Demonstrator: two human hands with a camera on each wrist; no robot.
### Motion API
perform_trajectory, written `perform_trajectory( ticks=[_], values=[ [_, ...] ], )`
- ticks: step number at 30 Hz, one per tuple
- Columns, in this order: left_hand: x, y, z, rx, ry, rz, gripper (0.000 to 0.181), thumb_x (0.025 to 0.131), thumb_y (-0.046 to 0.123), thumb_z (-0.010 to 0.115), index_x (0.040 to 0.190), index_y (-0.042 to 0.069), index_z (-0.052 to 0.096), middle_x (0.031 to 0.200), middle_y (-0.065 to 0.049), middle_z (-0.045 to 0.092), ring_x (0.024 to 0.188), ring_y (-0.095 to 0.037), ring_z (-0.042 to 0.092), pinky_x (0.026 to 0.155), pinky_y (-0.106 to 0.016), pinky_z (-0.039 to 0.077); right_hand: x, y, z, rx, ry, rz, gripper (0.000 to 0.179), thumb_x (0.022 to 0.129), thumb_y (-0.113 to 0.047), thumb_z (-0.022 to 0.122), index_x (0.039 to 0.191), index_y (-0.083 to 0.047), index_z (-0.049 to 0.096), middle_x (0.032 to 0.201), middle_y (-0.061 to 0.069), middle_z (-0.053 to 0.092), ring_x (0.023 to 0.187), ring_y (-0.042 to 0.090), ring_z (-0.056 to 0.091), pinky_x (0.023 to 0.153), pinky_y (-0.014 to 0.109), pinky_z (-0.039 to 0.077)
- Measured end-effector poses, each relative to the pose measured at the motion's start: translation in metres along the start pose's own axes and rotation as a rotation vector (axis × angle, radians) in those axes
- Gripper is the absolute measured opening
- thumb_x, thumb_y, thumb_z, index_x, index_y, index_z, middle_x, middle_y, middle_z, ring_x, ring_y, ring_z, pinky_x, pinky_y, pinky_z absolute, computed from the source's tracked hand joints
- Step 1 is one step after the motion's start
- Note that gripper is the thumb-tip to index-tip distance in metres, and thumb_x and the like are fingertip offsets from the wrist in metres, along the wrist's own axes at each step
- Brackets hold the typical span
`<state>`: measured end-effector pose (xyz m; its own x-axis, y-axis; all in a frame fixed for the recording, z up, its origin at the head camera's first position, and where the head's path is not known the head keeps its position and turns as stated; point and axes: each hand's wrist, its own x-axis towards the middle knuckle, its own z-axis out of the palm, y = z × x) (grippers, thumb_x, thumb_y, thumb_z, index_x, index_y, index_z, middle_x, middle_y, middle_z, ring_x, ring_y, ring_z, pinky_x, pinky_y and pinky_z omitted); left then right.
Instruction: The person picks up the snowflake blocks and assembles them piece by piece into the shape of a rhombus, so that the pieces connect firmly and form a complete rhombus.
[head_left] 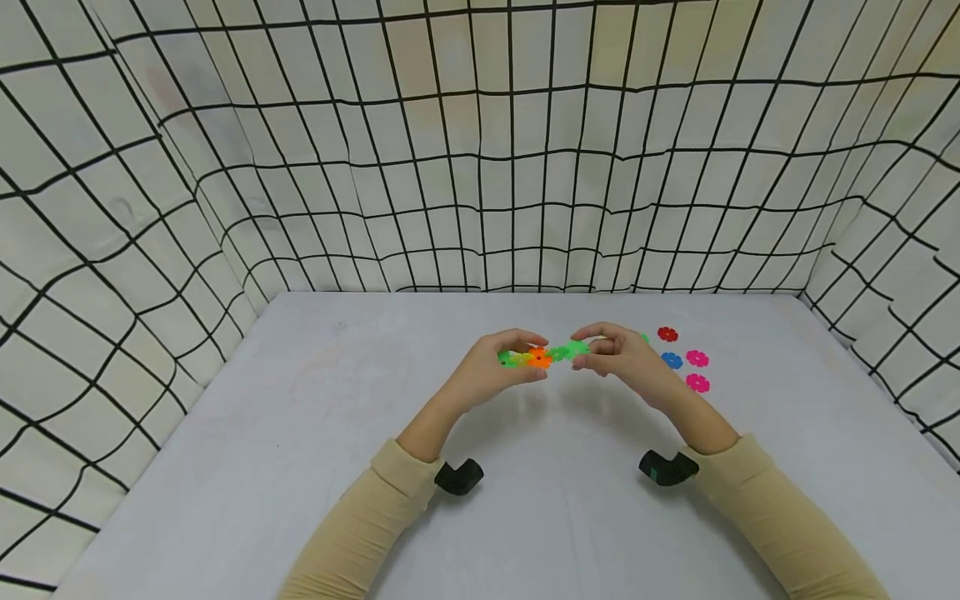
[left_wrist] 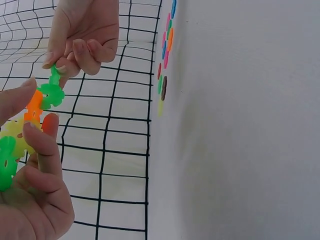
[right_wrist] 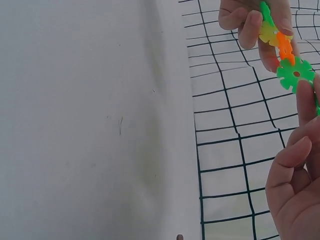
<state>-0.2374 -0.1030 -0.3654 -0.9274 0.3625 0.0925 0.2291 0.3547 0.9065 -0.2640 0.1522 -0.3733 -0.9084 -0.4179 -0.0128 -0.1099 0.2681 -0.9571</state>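
Observation:
Both hands hold a short chain of flower-shaped interlocking plastic discs above the white table. My left hand (head_left: 489,367) pinches the orange disc (head_left: 538,358) between thumb and fingers. A yellow disc (left_wrist: 20,142) and a green disc (left_wrist: 7,164) extend from it over the left palm. On the other side a green disc (right_wrist: 296,75) slots into the orange one. Thumb and fingertips of my right hand (head_left: 624,354) pinch the green disc at the chain's right end (left_wrist: 54,76), which stands edge-on in the left wrist view.
Loose discs lie on the table (head_left: 300,467) beyond the right hand, among them a red disc (head_left: 667,333), a blue disc (head_left: 671,360) and a pink disc (head_left: 697,383). Black grid netting (head_left: 510,167) over white sheeting surrounds the table's back and sides.

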Motion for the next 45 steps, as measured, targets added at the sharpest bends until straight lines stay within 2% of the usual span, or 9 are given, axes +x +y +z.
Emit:
perform_trajectory(
  ticks=[4, 8, 13, 20, 28, 33, 38, 42, 45],
  values=[
    [0.001, 0.000, 0.001, -0.033, -0.030, 0.014, 0.040, 0.091, 0.019, 0.081, 0.129, 0.013, 0.071, 0.121, -0.004, 0.068, 0.102, -0.029, 0.063, 0.084, -0.046, 0.055, -0.001, 0.000, 0.001, 0.012, 0.008, -0.013, 0.043, 0.096, -0.017, 0.073, 0.134, 0.001, 0.061, 0.091, 0.019, 0.069, 0.092, 0.038, 0.054, 0.080, 0.041, 0.043],
    [0.001, 0.001, 0.001, -0.069, -0.053, 0.021, 0.036, 0.093, 0.019, 0.079, 0.127, 0.011, 0.072, 0.120, -0.004, 0.069, 0.091, -0.038, 0.065, 0.085, -0.057, 0.054, -0.003, -0.001, 0.000, 0.009, 0.029, -0.020, 0.044, 0.097, -0.017, 0.074, 0.135, 0.002, 0.062, 0.087, 0.005, 0.072, 0.090, 0.036, 0.056, 0.078, 0.039, 0.042],
    [-0.001, 0.005, 0.001, -0.074, -0.044, 0.028, 0.033, 0.093, 0.017, 0.079, 0.124, 0.007, 0.074, 0.119, -0.005, 0.071, 0.082, -0.030, 0.064, 0.084, -0.059, 0.053, -0.005, -0.003, -0.001, 0.018, 0.045, -0.036, 0.044, 0.097, -0.015, 0.072, 0.136, 0.005, 0.062, 0.092, -0.001, 0.076, 0.087, 0.028, 0.057, 0.076, 0.036, 0.043],
    [-0.004, 0.009, 0.002, -0.059, -0.027, 0.011, 0.033, 0.092, 0.016, 0.080, 0.123, 0.006, 0.075, 0.116, -0.006, 0.073, 0.083, -0.032, 0.065, 0.080, -0.053, 0.054, -0.008, -0.007, 0.001, 0.050, 0.053, -0.028, 0.043, 0.097, -0.013, 0.073, 0.134, 0.006, 0.063, 0.091, 0.000, 0.077, 0.082, 0.016, 0.056, 0.076, 0.033, 0.044],
    [-0.002, 0.008, 0.003, -0.038, -0.039, 0.019, 0.032, 0.091, 0.017, 0.080, 0.121, 0.007, 0.076, 0.105, -0.005, 0.076, 0.074, -0.019, 0.060, 0.070, -0.038, 0.052, -0.009, -0.008, 0.002, 0.042, 0.052, 0.008, 0.044, 0.096, -0.014, 0.074, 0.134, 0.006, 0.063, 0.091, 0.001, 0.078, 0.088, 0.024, 0.060, 0.078, 0.035, 0.045],
    [0.000, 0.008, 0.002, -0.026, -0.039, 0.039, 0.031, 0.092, 0.018, 0.080, 0.121, 0.007, 0.077, 0.105, -0.005, 0.076, 0.074, -0.020, 0.060, 0.072, -0.042, 0.054, -0.007, -0.007, 0.002, 0.028, 0.052, 0.002, 0.045, 0.096, -0.016, 0.074, 0.134, 0.004, 0.064, 0.092, 0.002, 0.078, 0.086, 0.025, 0.056, 0.078, 0.037, 0.043],
    [0.000, 0.006, 0.002, -0.059, -0.063, 0.043, 0.033, 0.093, 0.019, 0.079, 0.124, 0.007, 0.075, 0.116, -0.005, 0.073, 0.077, -0.024, 0.065, 0.081, -0.053, 0.055, -0.003, -0.005, 0.000, 0.013, 0.032, -0.004, 0.046, 0.096, -0.017, 0.074, 0.136, 0.003, 0.063, 0.091, 0.007, 0.077, 0.085, 0.026, 0.055, 0.080, 0.041, 0.044],
    [0.001, 0.003, 0.002, -0.087, -0.085, 0.008, 0.042, 0.093, 0.021, 0.079, 0.132, 0.011, 0.070, 0.121, -0.005, 0.069, 0.086, -0.034, 0.069, 0.084, -0.046, 0.054, 0.001, -0.003, 0.000, -0.003, -0.006, -0.019, 0.048, 0.096, -0.018, 0.074, 0.138, 0.002, 0.061, 0.091, 0.018, 0.071, 0.080, 0.024, 0.053, 0.084, 0.045, 0.043],
    [0.002, -0.001, 0.002, -0.102, -0.095, -0.021, 0.047, 0.093, 0.023, 0.079, 0.137, 0.014, 0.066, 0.120, -0.007, 0.068, 0.090, -0.039, 0.070, 0.079, -0.036, 0.052, 0.004, -0.004, 0.001, -0.009, -0.033, -0.030, 0.048, 0.097, -0.018, 0.073, 0.140, 0.000, 0.060, 0.095, 0.023, 0.069, 0.080, 0.028, 0.053, 0.086, 0.047, 0.041]
  ],
)
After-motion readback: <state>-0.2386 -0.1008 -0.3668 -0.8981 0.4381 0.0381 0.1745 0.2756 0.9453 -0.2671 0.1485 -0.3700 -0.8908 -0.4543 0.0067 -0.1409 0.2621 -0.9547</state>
